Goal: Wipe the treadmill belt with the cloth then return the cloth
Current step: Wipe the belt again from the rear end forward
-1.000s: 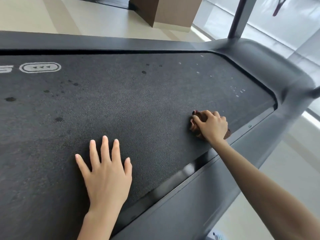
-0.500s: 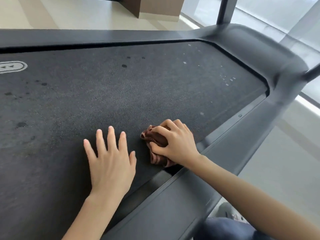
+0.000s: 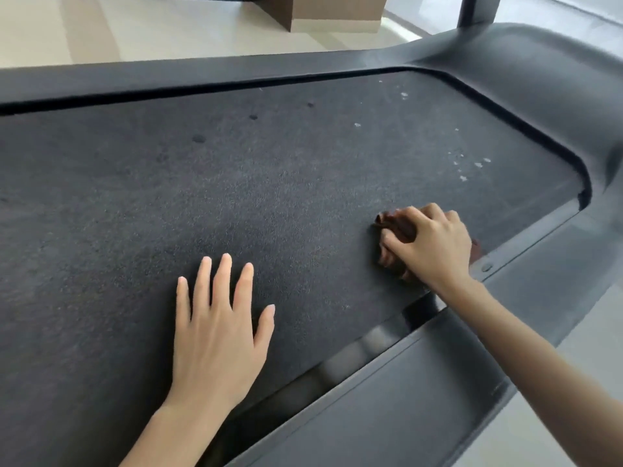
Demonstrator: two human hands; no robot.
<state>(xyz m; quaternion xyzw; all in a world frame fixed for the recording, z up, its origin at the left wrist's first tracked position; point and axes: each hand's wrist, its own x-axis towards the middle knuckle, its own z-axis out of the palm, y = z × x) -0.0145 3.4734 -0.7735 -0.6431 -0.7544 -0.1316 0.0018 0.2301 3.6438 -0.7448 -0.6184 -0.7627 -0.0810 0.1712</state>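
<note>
the left hand lay flat on the treadmill belt, close to the belt's near edge. its fingers were straight and spread, and it held nothing. farther back, toward the belt's far edge, some dark spots sat on the belt. to the right, the brown cloth was bunched up on the belt by the near edge, close to the right end. the right hand pressed down on top of it, with its fingers curled round the cloth. past that hand, near the belt's right end, were little white specks. the wiping step looked to be in hand, and the cloth was not yet put back. the next move likely called for pushing the cloth, pressed firm, over the specks and then across to the dark spots.
</note>
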